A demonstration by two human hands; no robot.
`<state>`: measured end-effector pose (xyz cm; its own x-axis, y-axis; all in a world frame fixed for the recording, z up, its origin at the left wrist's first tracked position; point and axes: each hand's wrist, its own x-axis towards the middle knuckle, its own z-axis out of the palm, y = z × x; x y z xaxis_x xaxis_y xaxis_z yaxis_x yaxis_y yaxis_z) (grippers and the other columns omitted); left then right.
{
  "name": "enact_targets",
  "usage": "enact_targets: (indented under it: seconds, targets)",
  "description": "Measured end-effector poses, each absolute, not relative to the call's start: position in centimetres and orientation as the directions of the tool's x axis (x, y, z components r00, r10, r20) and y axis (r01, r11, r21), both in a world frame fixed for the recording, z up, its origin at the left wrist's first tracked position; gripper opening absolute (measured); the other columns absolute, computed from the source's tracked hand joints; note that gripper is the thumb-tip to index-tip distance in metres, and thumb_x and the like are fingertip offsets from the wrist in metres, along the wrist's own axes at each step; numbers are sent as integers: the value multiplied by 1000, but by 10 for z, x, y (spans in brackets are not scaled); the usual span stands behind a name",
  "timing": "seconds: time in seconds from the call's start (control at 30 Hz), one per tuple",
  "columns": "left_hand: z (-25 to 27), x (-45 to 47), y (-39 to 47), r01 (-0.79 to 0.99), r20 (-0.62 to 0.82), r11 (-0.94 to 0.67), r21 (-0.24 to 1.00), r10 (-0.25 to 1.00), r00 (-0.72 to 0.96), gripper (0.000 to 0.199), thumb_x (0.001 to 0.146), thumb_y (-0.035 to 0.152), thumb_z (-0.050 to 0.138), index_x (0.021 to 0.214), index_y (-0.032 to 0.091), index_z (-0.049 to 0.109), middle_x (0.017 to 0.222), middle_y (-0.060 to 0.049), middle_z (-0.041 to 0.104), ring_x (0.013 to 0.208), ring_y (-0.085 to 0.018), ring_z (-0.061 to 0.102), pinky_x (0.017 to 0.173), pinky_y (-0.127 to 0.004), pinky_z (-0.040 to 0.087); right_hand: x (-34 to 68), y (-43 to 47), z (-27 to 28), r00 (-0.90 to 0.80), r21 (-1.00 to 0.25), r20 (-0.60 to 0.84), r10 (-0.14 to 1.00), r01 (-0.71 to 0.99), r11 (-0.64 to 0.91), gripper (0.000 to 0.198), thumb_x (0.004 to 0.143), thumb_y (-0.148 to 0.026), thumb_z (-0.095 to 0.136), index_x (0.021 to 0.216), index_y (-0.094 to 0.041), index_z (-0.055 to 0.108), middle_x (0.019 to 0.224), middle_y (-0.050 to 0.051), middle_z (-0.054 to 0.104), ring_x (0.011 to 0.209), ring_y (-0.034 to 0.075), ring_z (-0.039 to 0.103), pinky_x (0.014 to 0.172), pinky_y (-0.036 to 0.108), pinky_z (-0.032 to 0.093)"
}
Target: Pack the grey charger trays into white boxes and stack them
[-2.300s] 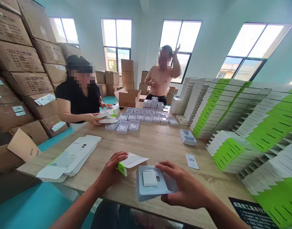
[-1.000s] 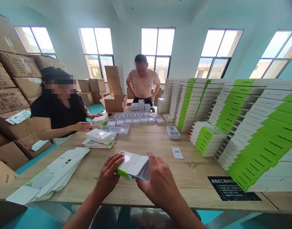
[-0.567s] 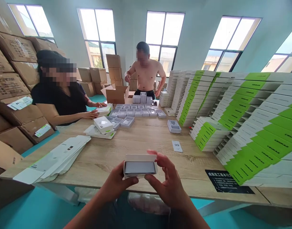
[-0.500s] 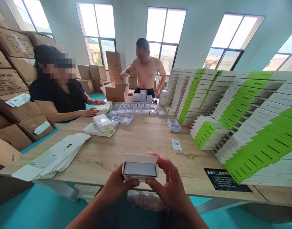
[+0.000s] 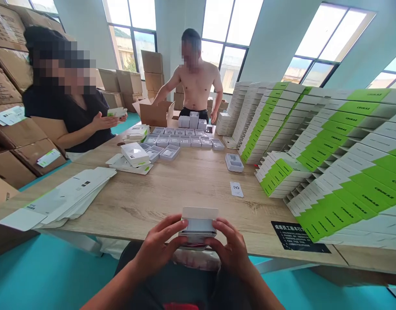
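Note:
A small white cardboard box (image 5: 200, 212) is held at the table's front edge, its end flap standing up and its open end facing me. A pale grey-white insert shows inside the opening. My left hand (image 5: 159, 246) grips the box's left side, fingers above and thumb below. On the right side my right hand (image 5: 232, 246) pinches it the same way. The far side of the box is hidden from me. Beyond it on the wooden table (image 5: 172, 189) lies a white printed card (image 5: 236, 189), with a white plastic tray (image 5: 234, 162) farther back.
Tall stacks of white-and-green boxes (image 5: 346, 172) fill the right side. Flat box blanks (image 5: 68, 193) lie at left, near a white box (image 5: 135, 154). Several trays (image 5: 185, 141) stand in rows at the back. Two co-workers (image 5: 199, 86) are across the table, near an open carton (image 5: 155, 114).
My fingers have shifted onto the box's open end, both hands now pinching its sides. The left co-worker has lifted a small box off the table. The other co-worker's arm now reaches into the carton.

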<state>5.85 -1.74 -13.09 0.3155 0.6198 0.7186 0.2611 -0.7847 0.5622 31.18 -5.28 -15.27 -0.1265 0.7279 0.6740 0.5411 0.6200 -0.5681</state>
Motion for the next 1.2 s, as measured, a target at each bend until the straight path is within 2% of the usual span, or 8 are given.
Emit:
enact_targets:
  seconds: [0.2, 0.4, 0.53, 0.63, 0.73, 0.9, 1.03, 1.2]
  targets:
    - [-100, 48, -10, 319, 634, -831, 456, 555, 539, 24, 100, 21, 57, 122, 24, 65, 122, -11, 69, 103, -19, 72, 87, -26, 60, 322, -44, -105, -357, -394, 683, 638, 555, 732, 27, 91, -19, 67, 117, -27, 67, 127, 12, 65, 101, 23, 71, 84, 38, 63]
    - [-97, 52, -14, 261, 742, -875, 408, 484, 463, 31, 95, 7, 58, 120, 25, 56, 124, -11, 71, 113, -20, 69, 95, -31, 58, 320, -44, -86, -475, -340, 691, 545, 453, 824, 45, 90, -5, 60, 126, -30, 53, 113, 6, 70, 115, 23, 65, 94, 43, 58]
    - [-90, 51, -19, 278, 712, -884, 377, 468, 524, 36, 93, 6, 59, 123, 25, 57, 129, -13, 68, 116, -21, 67, 93, -33, 58, 315, -51, -70, -525, -341, 577, 626, 541, 769, 36, 92, -14, 64, 124, -28, 59, 115, 8, 68, 114, 24, 64, 94, 42, 56]
    - [-77, 53, -25, 340, 636, -823, 455, 568, 522, 19, 92, 18, 66, 110, 24, 65, 129, -12, 68, 112, -23, 68, 93, -34, 58, 308, -56, -56, -428, -519, 476, 768, 568, 639, 12, 95, -29, 64, 106, -26, 68, 123, 10, 68, 110, 23, 66, 91, 37, 57]
    - [-68, 62, -31, 377, 564, -691, 617, 722, 400, 2, 92, 25, 68, 95, 25, 68, 118, -6, 74, 102, -20, 72, 86, -30, 60, 300, -58, -51, -347, -639, 406, 845, 553, 534, 10, 98, -31, 61, 98, -25, 69, 117, 8, 73, 111, 22, 68, 93, 35, 56]
    - [-63, 73, -34, 305, 437, -498, 812, 865, 248, 24, 91, 30, 70, 114, 28, 74, 108, -3, 78, 81, -17, 73, 71, -26, 63, 293, -57, -58, -174, -755, 362, 916, 521, 398, 12, 97, -33, 62, 104, -26, 67, 113, 6, 76, 100, 20, 72, 85, 31, 58]
    - [-63, 72, -34, 243, 437, -500, 831, 858, 270, 19, 93, 27, 67, 107, 30, 79, 114, -3, 78, 103, -21, 74, 83, -27, 63, 292, -58, -61, -164, -764, 370, 915, 506, 399, 9, 97, -32, 61, 94, -25, 66, 112, 5, 77, 102, 19, 73, 86, 31, 58]
    - [-65, 67, -33, 285, 448, -527, 801, 843, 298, 22, 93, 24, 67, 109, 32, 79, 115, -1, 78, 104, -21, 75, 89, -28, 63, 301, -54, -68, -280, -621, 535, 797, 509, 596, 6, 96, -27, 65, 100, -25, 69, 117, 8, 76, 107, 21, 73, 90, 36, 60]
